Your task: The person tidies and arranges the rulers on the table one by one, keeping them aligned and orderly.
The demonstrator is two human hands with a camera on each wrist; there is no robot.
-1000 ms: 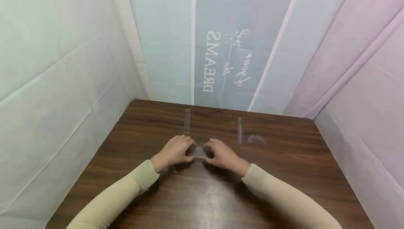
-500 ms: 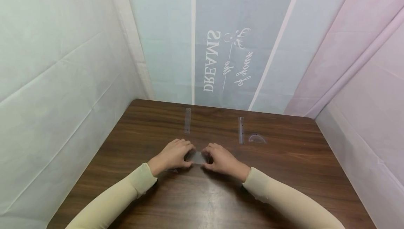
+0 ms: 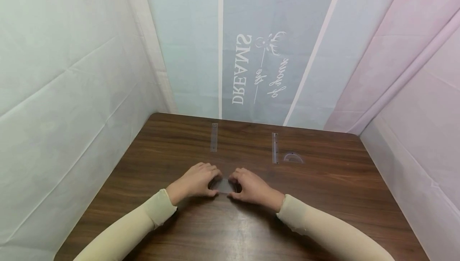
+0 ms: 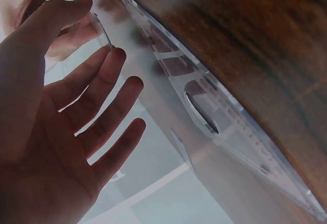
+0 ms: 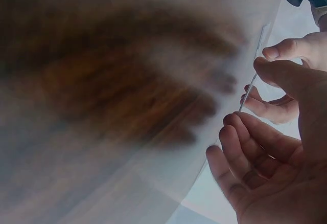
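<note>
Hands [image 4: 57, 142] pinch a clear piece [image 4: 105, 33] near a triangle [image 4: 222, 104]

- A person's bare left hand [image 3: 197, 180] and bare right hand [image 3: 253, 187] face each other, near but apart, thumbs closer to the body than fingers.
- The left thumb [image 4: 66, 12] curves opposite its fingertips [image 4: 116, 56] in a pinch, other fingers fanned loosely.
- The right thumb [image 5: 286, 75] mirrors it.
- Behind the hands, the cream-sleeved left forearm [image 3: 125, 229] and cream-sleeved right forearm [image 3: 330, 225] angle inward, cuffs short of the hands.
</note>
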